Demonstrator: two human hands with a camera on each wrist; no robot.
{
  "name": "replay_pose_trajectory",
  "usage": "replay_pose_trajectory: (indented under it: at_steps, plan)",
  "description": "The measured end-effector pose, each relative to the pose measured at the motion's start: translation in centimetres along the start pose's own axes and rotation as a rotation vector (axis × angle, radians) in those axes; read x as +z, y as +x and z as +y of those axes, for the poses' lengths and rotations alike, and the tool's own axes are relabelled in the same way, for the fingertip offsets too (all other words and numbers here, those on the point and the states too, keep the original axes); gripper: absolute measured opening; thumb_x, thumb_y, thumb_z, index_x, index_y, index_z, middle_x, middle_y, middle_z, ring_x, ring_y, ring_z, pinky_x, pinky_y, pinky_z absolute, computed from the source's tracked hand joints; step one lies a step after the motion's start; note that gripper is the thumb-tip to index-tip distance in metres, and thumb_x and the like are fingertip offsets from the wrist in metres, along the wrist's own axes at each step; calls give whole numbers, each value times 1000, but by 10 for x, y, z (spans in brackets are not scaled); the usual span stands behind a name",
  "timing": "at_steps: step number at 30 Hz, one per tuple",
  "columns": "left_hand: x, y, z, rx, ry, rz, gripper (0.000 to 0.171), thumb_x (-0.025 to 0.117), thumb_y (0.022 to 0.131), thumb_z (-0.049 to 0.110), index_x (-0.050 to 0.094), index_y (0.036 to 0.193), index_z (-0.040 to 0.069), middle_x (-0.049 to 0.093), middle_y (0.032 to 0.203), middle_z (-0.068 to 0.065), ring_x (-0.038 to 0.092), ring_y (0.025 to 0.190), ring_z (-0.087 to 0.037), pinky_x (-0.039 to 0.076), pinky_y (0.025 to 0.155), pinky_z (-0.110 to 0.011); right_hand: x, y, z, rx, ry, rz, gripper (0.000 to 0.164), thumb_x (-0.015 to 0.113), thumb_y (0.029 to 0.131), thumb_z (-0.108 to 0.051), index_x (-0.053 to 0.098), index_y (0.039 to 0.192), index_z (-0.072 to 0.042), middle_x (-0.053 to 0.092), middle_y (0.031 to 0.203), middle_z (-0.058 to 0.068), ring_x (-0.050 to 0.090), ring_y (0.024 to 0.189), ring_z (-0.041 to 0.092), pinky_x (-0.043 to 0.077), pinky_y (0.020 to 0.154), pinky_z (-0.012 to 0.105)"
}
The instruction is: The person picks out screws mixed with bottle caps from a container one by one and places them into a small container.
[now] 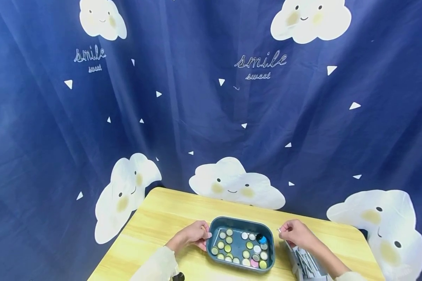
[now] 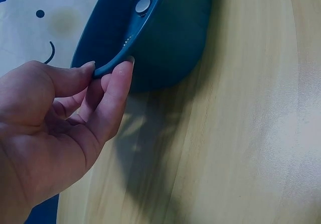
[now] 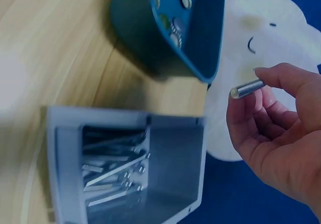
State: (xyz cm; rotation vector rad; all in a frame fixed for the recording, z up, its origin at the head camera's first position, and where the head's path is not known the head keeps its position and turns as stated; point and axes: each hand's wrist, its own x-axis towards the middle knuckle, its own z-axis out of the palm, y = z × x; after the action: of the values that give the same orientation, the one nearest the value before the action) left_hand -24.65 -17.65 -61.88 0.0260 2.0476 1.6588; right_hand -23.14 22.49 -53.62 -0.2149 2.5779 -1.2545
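A dark teal basin (image 1: 240,221) sits on the table with several bottle caps (image 1: 221,245) lying across its floor, in white, yellow-green, pink and silver. My left hand (image 1: 197,233) pinches the basin's left rim between thumb and fingers, as the left wrist view shows closely. Between the thumb and fingers of my right hand (image 3: 281,113) is a short metal cylinder (image 3: 247,89), held to the right of the basin. Below that hand stands a grey box (image 3: 175,156) with several metal rods or bolts (image 3: 115,173) inside.
A black and blue item (image 1: 261,238) lies among the caps at the basin's right side. The wooden table (image 1: 176,203) ends at a dark blue curtain (image 1: 204,97) printed with clouds. A small black object (image 1: 178,276) shows beside the left sleeve at the bottom.
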Motion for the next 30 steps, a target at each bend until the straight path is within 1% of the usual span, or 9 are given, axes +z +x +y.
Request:
replay_pose_trajectory:
  at_steps: [2,7,10,14,19,22,26,28,30]
  plan:
    - [0,0,1,-1,1,1,13,61,96,-3,49,97,4,55,63,-7,56,48,-12,66,51,-30,-3,-3,7,8,-11,23,8,71,86,-6,65,85,-1,56,69,0,53,59,14,50,47,23]
    - [2,1,6,1,-1,-13,13,61,97,-1,49,99,4,55,63,-6,56,49,-12,66,52,-30,-9,-10,26,69,-76,109,6,69,82,-3,63,84,-3,56,69,1,51,56,13,48,45,22]
    - [2,0,8,2,6,-6,13,60,97,-2,48,98,4,54,64,-6,55,50,-12,66,53,-30,-9,-12,37,80,-162,150,8,71,81,-5,62,83,-5,56,69,1,51,57,14,45,47,21]
    - [0,-3,8,-11,12,0,13,60,98,-3,48,97,4,54,64,-7,55,49,-13,67,54,-33,-6,-13,52,53,-283,185,11,73,81,-7,62,79,-6,56,69,-1,50,62,14,40,51,22]
    - [-1,-5,7,-9,15,4,13,60,98,-2,49,98,4,55,63,-7,55,49,-13,67,53,-32,1,-14,68,37,-373,190,16,74,85,-6,60,75,-6,54,67,0,48,63,15,38,55,26]
    - [-1,-5,7,-4,17,9,14,61,97,-2,49,98,4,55,63,-7,56,48,-12,67,53,-32,7,-13,74,28,-457,189,16,73,87,-3,61,76,-4,57,68,1,51,65,17,44,55,31]
    - [1,-6,7,-5,17,9,14,61,97,-3,49,97,3,55,62,-7,55,48,-12,67,53,-32,16,-12,80,5,-603,192,8,70,87,2,66,80,2,67,71,9,59,66,19,52,54,38]
    - [2,-6,6,-1,17,10,13,61,97,-3,49,97,3,54,62,-7,55,48,-12,67,52,-32,19,-12,83,-4,-648,193,7,67,86,5,66,80,3,69,72,12,61,66,19,51,53,39]
    - [3,-7,7,3,18,12,13,61,97,-3,50,97,3,55,62,-7,55,48,-12,67,52,-32,22,-12,87,-19,-673,202,10,64,85,8,65,77,2,68,70,12,61,65,18,48,51,39]
